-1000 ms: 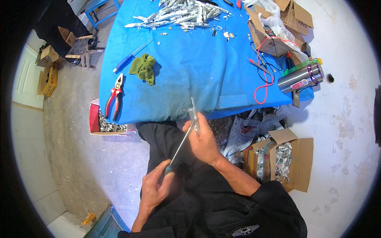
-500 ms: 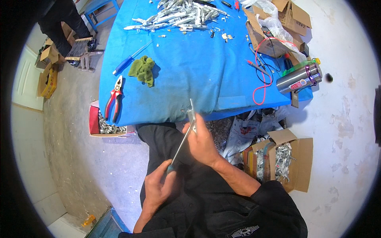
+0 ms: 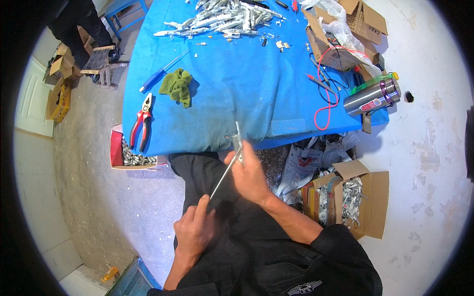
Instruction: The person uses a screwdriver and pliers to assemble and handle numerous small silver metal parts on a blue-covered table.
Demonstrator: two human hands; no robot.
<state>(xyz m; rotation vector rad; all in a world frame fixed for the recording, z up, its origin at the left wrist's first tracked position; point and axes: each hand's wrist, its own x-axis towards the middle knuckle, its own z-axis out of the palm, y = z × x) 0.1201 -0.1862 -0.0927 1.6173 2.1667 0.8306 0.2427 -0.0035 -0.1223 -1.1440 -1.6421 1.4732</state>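
Note:
My left hand (image 3: 193, 228) is wrapped round the handle of a screwdriver (image 3: 220, 183); its long thin shaft slants up and to the right. The shaft's tip meets a slim silver metal piece (image 3: 237, 140) pinched in my right hand (image 3: 252, 175), just off the table's front edge. The fingers of my right hand hide the lower part of that piece. The handle in my left hand is covered by the fingers. Left of my hands, on the blue cloth, lie red-and-black pliers (image 3: 142, 122), a green rag (image 3: 176, 87) and a blue-handled screwdriver (image 3: 157, 79).
Silver metal pieces (image 3: 222, 19) are heaped at the table's far side. Right on the table are a steel flask (image 3: 371, 97) and a red test lead (image 3: 316, 118). Boxes of metal parts stand below at left (image 3: 117, 150) and right (image 3: 376, 202). Another person's legs (image 3: 81, 29) show far left.
My left hand has turned and shifted slightly down and left, so the teal handle seen before is now hidden. My right hand and the metal piece have barely moved.

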